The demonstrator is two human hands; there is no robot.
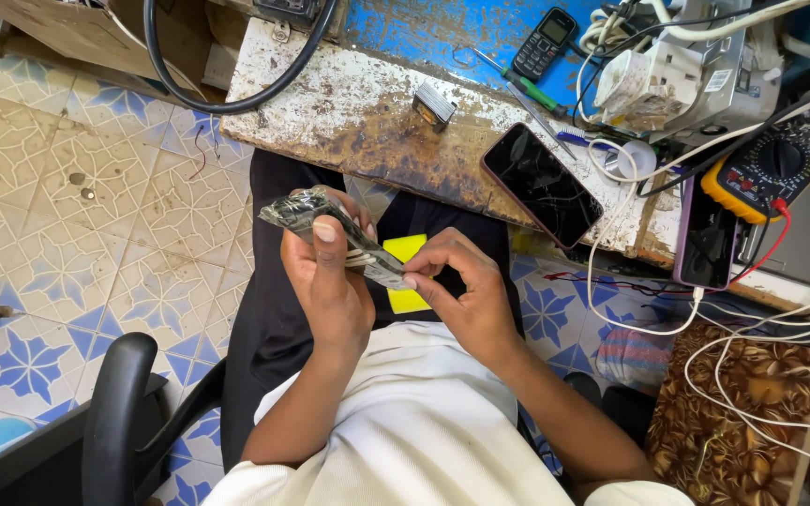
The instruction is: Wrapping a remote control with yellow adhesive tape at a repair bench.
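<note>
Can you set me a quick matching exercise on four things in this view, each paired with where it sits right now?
Things:
1. thin grey circuit board
2. black-screened smartphone with pink edge
3. small black keypad phone
4. yellow and black multimeter

Places:
A. on the blue-painted part of the bench top
B. at the right end of the bench, among white cables
C. held between the left hand and right hand, above the lap
D. lying at the worn front edge of the bench

Pairs: 1-C, 2-D, 3-A, 4-B
</note>
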